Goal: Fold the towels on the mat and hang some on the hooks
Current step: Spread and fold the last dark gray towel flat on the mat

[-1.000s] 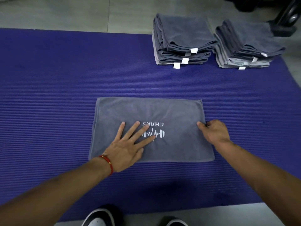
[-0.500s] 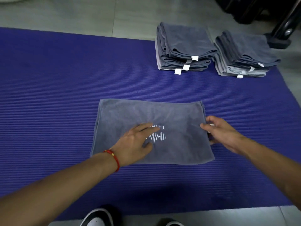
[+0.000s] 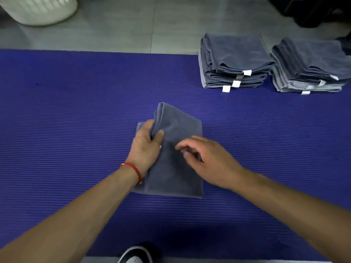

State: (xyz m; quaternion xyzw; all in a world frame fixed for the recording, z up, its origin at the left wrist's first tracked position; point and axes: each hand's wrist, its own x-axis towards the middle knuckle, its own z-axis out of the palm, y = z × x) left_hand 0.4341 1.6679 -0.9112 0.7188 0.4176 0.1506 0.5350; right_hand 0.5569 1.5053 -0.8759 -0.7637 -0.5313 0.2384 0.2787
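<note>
A grey towel (image 3: 176, 164) lies folded in half on the blue ribbed mat (image 3: 76, 114), its printed logo hidden inside the fold. My left hand (image 3: 146, 147) grips the towel's left edge, thumb on top and fingers under the layers, and lifts the far corner off the mat. My right hand (image 3: 205, 160) hovers over the towel's middle, its fingers loosely curled and holding nothing. Two stacks of folded grey towels (image 3: 233, 61) (image 3: 309, 65) stand at the mat's far right.
A white laundry basket (image 3: 38, 8) stands on the grey tiled floor at the far left. Dark equipment (image 3: 311, 10) sits at the far right corner. My shoe (image 3: 135, 255) shows at the mat's near edge.
The towel's right half has been folded over to the left, halving its width. My left hand went from lying flat on it to gripping its left edge. My right hand let go.
</note>
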